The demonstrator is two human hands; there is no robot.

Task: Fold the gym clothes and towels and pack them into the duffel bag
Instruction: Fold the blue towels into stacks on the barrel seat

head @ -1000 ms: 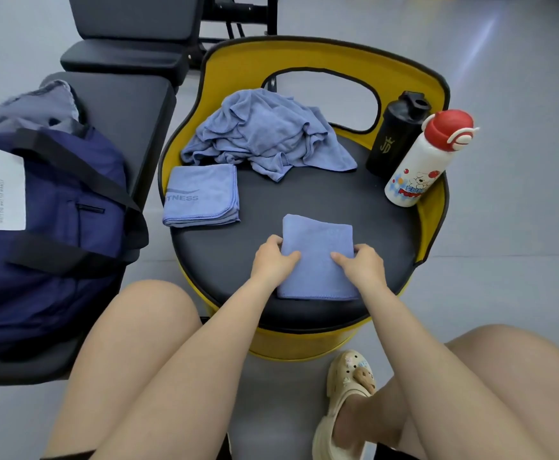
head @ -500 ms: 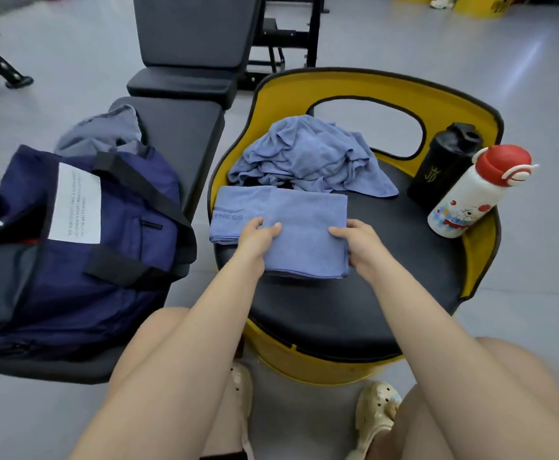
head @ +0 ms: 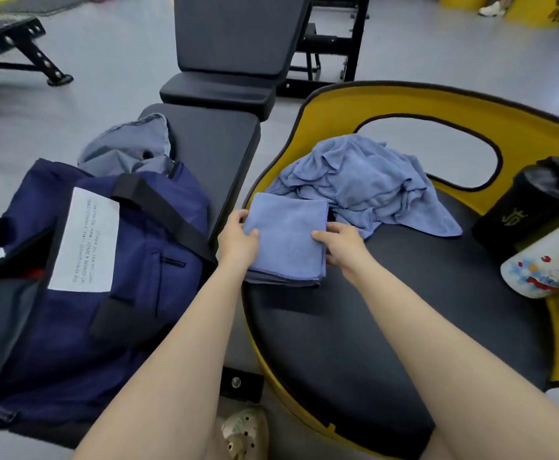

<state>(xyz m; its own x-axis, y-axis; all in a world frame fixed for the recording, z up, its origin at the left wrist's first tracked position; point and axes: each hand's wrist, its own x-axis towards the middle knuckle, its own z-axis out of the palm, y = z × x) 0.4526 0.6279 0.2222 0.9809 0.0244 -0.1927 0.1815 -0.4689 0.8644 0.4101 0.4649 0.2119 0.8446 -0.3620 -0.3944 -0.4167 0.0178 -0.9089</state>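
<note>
Stacking towels point(head: 286, 237): left hand point(head: 238, 242), right hand point(head: 342, 247) pinching stack sides; keep edges aligned, lift level toward bag point(head: 112, 277).

Left hand point(head: 238, 242) and right hand point(head: 342, 245) pinching, arms outstretched.

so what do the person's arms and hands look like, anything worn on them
Both forearms are bare up to the frame edge, with no sleeves showing. The left hand and right hand wear no gloves, and no watch, bracelet or ring is visible.
</note>
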